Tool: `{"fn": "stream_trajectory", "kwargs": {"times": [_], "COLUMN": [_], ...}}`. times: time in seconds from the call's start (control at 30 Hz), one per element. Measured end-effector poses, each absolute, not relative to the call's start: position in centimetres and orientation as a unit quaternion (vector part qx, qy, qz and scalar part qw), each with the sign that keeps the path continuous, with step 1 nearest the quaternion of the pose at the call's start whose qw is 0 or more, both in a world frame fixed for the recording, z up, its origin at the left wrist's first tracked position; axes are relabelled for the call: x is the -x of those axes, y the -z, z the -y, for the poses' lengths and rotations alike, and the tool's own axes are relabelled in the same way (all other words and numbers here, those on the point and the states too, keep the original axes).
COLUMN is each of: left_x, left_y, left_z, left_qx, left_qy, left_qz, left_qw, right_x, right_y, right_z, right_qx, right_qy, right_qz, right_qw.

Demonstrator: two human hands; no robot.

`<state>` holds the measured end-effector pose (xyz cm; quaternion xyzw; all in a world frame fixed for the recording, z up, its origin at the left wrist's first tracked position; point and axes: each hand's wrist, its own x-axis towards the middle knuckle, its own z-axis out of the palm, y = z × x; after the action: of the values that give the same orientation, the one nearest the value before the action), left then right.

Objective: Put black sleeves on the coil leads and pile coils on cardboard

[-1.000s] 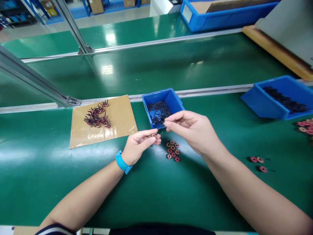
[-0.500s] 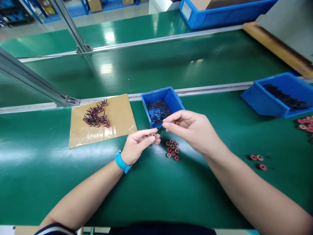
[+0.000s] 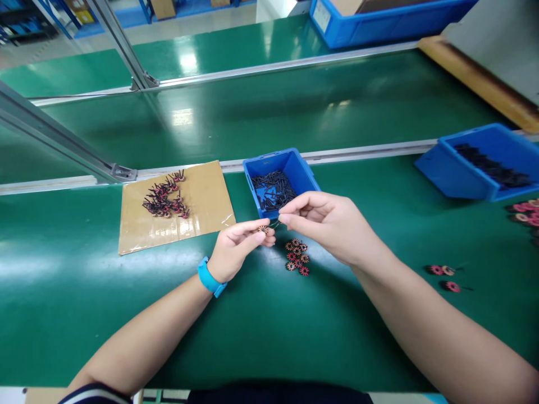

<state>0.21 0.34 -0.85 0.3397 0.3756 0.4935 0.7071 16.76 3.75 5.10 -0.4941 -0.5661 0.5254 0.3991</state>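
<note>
Between the thumb and fingers of my left hand (image 3: 241, 242) is a small ring-shaped wire coil (image 3: 263, 229), copper-coloured with dark gaps. Thin wire leads (image 3: 274, 223) stick out from it to the right. My right hand (image 3: 326, 223) pinches at the end of these leads with thumb and forefinger. Both hands are just in front of a blue bin (image 3: 312, 182) with short black tubes (image 3: 273, 189) in it. Below the fingertips, a small group of red and copper coils (image 3: 297, 257) lies on the green table (image 3: 269, 331).
On the left, a cardboard sheet (image 3: 210, 196) bears a pile of coils with black-sleeved leads (image 3: 164, 199). A second blue bin (image 3: 458, 174) of black pieces stands at right. Loose coils (image 3: 451, 287) and a red heap (image 3: 526, 213) lie near it. A metal post (image 3: 122, 45) rises at left.
The wire leads, spread apart before, now run closer together toward my right fingertips. My right hand has shifted very slightly left. My left hand keeps its hold on the coil.
</note>
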Motion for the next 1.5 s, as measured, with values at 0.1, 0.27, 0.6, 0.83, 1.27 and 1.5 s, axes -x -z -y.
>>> {"fn": "stream_trajectory", "kwargs": {"times": [0.1, 0.27, 0.6, 0.83, 1.27, 1.5], "left_x": [-0.2, -0.2, -0.4, -0.5, -0.4, -0.4], "left_y": [0.8, 0.9, 1.4, 0.9, 0.3, 0.3], "left_z": [-0.4, -0.4, -0.6, -0.6, -0.5, -0.4], "left_qx": [-0.335, -0.337, -0.352, -0.321, -0.281, -0.288], "left_qy": [-0.499, -0.505, -0.519, -0.519, -0.481, -0.459], "left_qz": [-0.367, -0.364, -0.363, -0.346, -0.343, -0.358], "left_qw": [0.710, 0.706, 0.689, 0.713, 0.757, 0.761], "right_x": [-16.7, -16.6, -15.9, -16.4, -17.2, -17.0], "right_y": [-5.1, -5.1, -5.0, -4.6, -5.2, -5.0], "right_z": [-3.7, -3.6, -3.1, -3.5, -3.2, -2.7], "right_qx": [0.492, 0.484, 0.479, 0.474, 0.449, 0.413], "right_qy": [-0.532, -0.565, -0.561, -0.592, -0.243, -0.277], "right_qz": [0.563, 0.544, 0.548, 0.520, 0.732, 0.758], "right_qw": [0.397, 0.387, 0.393, 0.393, 0.451, 0.422]}}
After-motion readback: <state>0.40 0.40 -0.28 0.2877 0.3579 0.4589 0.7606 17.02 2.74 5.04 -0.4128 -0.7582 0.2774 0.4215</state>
